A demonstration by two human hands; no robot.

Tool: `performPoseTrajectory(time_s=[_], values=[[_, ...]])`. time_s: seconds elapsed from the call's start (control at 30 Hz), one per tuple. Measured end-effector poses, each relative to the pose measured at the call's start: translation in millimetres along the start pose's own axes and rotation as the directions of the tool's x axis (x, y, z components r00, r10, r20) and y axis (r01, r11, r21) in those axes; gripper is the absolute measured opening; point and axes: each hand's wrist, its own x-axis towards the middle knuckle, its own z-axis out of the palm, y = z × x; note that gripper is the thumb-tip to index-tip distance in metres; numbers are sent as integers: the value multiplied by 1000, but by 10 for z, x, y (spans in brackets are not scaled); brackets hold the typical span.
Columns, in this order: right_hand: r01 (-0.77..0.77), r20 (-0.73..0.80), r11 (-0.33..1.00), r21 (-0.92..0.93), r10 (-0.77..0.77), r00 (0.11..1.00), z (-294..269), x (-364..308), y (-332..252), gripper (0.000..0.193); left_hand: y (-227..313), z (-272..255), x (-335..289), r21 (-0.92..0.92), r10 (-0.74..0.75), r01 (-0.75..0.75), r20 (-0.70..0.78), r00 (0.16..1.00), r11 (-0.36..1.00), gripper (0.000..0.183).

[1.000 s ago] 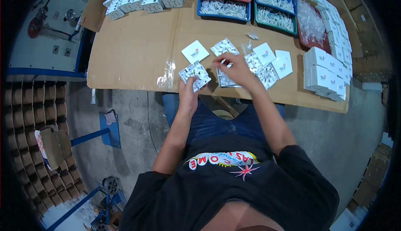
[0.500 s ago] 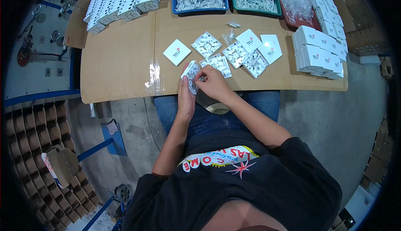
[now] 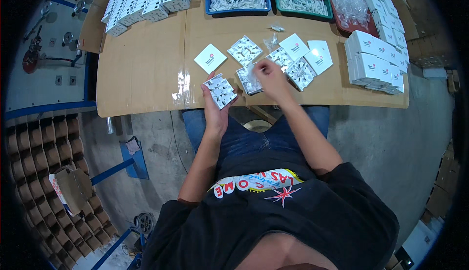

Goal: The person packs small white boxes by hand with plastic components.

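Cool, even light brightens the surface, flaring into white glare on clear tape to the left of your left hand, where the square plate shows fairly crisp. Your right hand registers soft and blurred. Far out to either side of both hands, straight lines bow and corners drop to black.

The brown table covering is looking like matt cardboard, while clear tape on it is shining. The held white square is appearing as hard plastic. The clear bags are showing thin, crinkled, glossy plastic. The jeans are showing denim, the black shirt is looking matt, and the floor is resembling concrete.
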Motion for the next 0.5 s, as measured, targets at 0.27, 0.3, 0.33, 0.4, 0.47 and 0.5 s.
performPoseTrajectory(time_s=[0.27,0.3,0.33,0.4,0.47,0.5], values=[[-4,-28,890,-455,-9,1000,-438,50,-226,22,36,-204,38,-33,-93,93,-3,996,995,72],[-7,-27,890,-456,-6,1000,-374,-41,-218,22,28,-208,44,-35,-94,94,5,996,995,72],[40,77,839,-542,2,997,-285,-142,-251,23,33,-177,50,-37,-97,97,5,995,995,72],[97,183,783,-614,23,983,-159,-218,-252,23,51,-109,42,-30,-87,87,8,996,996,68],[125,173,764,-633,-17,985,-80,-245,-232,23,29,-102,41,-40,-86,87,26,996,995,68],[126,176,764,-632,-16,984,-55,-261,-218,23,21,-102,33,-51,-84,86,49,995,995,68]])
